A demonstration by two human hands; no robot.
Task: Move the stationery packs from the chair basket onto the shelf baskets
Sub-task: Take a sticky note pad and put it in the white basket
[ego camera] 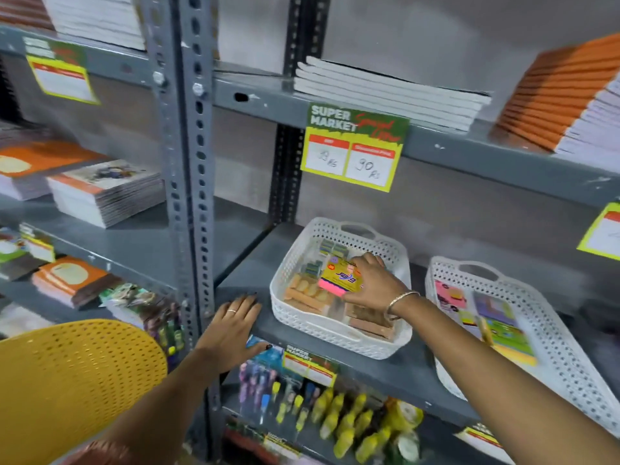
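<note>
The shelf and its perforated uprights look like grey painted metal, matt and scuffed in spots. The white baskets are perforated plastic with a faint sheen, as is the yellow chair back. The yellow stationery pack looks like glossy printed card. The price tag is smooth paper, and the stacked notebooks have paper edges

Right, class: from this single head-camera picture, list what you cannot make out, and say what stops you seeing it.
- Chair basket: not in view; only the yellow chair back shows, cut by the left edge.
- Yellow and pink pack: partly covered by the right hand; its print is blurred.
- Right-hand white basket: cut off by the frame's right edge.
- Left price card: blurred, unreadable.
- Left hand: flat on the shelf edge; whatever lies beneath is hidden.
</note>
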